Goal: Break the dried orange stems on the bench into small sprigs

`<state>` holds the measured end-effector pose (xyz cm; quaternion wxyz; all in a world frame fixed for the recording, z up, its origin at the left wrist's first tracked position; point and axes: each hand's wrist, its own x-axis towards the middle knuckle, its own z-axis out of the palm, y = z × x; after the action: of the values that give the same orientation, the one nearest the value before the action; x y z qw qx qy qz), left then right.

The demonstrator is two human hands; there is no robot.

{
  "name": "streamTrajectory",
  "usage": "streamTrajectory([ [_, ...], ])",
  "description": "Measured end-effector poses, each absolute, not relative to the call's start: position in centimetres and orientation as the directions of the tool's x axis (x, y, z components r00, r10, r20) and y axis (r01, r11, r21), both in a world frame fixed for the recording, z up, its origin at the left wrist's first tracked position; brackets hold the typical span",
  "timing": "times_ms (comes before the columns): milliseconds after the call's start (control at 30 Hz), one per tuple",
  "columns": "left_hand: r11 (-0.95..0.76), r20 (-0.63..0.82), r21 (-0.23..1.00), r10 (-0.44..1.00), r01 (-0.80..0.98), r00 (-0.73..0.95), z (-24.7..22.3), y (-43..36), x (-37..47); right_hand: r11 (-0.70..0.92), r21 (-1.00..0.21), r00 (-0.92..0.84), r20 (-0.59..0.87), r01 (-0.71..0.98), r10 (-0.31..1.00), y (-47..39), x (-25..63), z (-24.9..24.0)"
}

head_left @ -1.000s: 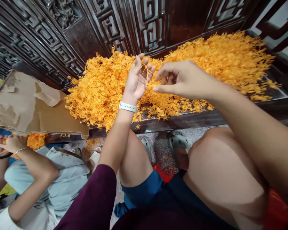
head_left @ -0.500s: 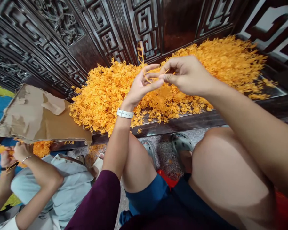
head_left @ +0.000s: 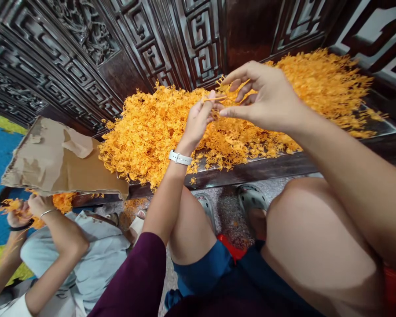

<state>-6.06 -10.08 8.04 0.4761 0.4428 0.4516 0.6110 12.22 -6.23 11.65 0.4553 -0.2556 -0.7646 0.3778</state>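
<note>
Thin orange strips (head_left: 215,98) are pinched in my left hand (head_left: 199,118), which wears a white wristband. Close by on the right, my right hand (head_left: 267,97) has its fingers spread and its thumb reaching toward the left fingertips; nothing is gripped in it. Beneath and behind both hands lies a large heap of small orange plastic pieces (head_left: 152,132), spread along a dark wooden bench (head_left: 251,169) and continuing to the far right.
A torn cardboard sheet (head_left: 82,169) lies at the heap's left end. At the lower left, another person's hands (head_left: 39,204) hold orange pieces. Carved dark wood panels (head_left: 145,39) stand behind the bench. My knees are just in front of it.
My right hand has opened and parted from the left fingertips. The orange strip that stood upright above my left hand now lies low across its fingers, which have closed more.
</note>
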Motion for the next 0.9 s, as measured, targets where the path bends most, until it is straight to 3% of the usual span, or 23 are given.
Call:
streamTrajectory([
  [100, -0.099, 0.084, 0.980, 0.992, -0.174, -0.090, 8.1, -10.2, -6.4, 0.599, -0.791, -0.482, 0.480, 0.124, 0.733, -6.1, 12.5, 11.1],
  [267, -0.157, 0.129, 0.966, 0.981, -0.204, -0.146, 7.8, -9.9, -6.5, 0.542, -0.840, -0.442, 0.480, 0.017, 0.758, -5.7, 12.4, 10.3],
  [400, -0.175, 0.147, 0.963, 0.978, -0.205, -0.145, 7.4, -9.8, -6.2, 0.551, -0.834, -0.456, 0.479, 0.030, 0.750, -5.7, 12.2, 10.4],
  [567, -0.233, 0.232, 0.968, 0.972, -0.089, -0.025, 7.8, -10.3, -6.1, 0.401, -0.910, -0.543, 0.391, -0.106, 0.743, -6.0, 12.2, 10.8],
  [733, -0.296, 0.295, 0.955, 0.954, -0.004, 0.059, 8.2, -10.5, -6.5, 0.457, -0.889, -0.444, 0.408, 0.005, 0.798, -6.2, 11.9, 11.1],
  [900, -0.309, 0.308, 0.951, 0.941, -0.015, 0.142, 8.4, -10.6, -6.4, 0.404, -0.915, -0.417, 0.371, -0.010, 0.830, -6.4, 11.4, 11.4],
])
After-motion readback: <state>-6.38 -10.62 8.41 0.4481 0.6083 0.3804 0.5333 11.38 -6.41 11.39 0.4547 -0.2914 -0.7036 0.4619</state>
